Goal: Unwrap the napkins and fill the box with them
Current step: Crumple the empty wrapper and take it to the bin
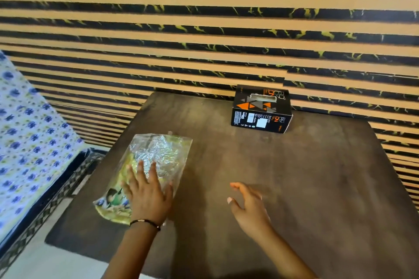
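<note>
You are at the very start, as far as this view shows. The napkin packet (pixel 149 170) lies flat on the table (pixel 294 176), well to the near left of the box (pixel 260 108), and its clear plastic wrapper looks whole: no tear or opened flap shows, though glare on the film hides some of it. Your left hand (pixel 147 197) rests flat on the near part of that packet, fingers spread, pressing rather than gripping. Your right hand (pixel 248 205) hovers above the bare table, nearer you than the box and just right of the packet, fingers loosely open and holding nothing.

The box stands at the far edge of the table, close to the striped wall, with the slot in its top facing up. Nothing pokes out of the slot, and I cannot tell whether the inside is empty.

So everything is left to do: you must open the wrapper, take the napkins out, bring the box within reach or open it, and load the napkins in.
</note>
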Demonstrator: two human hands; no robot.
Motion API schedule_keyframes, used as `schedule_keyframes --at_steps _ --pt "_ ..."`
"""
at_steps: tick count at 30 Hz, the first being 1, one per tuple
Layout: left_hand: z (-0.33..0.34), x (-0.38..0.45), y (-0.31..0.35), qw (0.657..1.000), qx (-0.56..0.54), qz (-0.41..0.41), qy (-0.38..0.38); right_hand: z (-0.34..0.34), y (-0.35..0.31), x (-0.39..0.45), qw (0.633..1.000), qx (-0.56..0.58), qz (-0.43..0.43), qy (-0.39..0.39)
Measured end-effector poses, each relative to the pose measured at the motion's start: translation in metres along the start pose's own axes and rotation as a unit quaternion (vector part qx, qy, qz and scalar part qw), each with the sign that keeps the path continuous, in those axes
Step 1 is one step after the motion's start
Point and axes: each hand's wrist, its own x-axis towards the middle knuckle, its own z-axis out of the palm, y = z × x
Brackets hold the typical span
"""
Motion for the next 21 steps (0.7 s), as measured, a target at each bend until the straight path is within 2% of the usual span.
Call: schedule_keyframes --at_steps 4,8,12,14,17,19,21 --pt "-0.009 0.013 -0.045 0.992 0.038 -0.105 -0.06 0.025 -0.023 -0.004 0.999 0.008 0.001 -0.032" --pt "-0.003 0.015 -0.066 0.985 0.032 -0.102 -0.136 0.046 -0.035 -0.008 0.998 0.005 0.004 -0.06" --pt "0.007 0.01 -0.062 0.978 0.022 -0.031 -0.206 0.06 -0.044 -0.011 0.996 0.014 0.04 -0.076" --pt "0.01 0.003 -0.05 0.975 0.015 0.043 -0.217 0.063 -0.048 -0.011 0.995 0.021 0.063 -0.069" --pt "0.007 -0.004 -0.031 0.956 -0.068 0.151 -0.24 0.066 -0.046 -0.012 0.994 0.014 0.099 -0.052" --pt "0.002 -0.001 -0.031 0.958 -0.104 0.181 -0.194 0.065 -0.048 -0.014 0.991 -0.002 0.125 -0.036" --pt "0.0 0.007 -0.041 0.974 -0.075 0.163 -0.137 0.064 -0.048 -0.016 0.989 -0.008 0.148 -0.025"
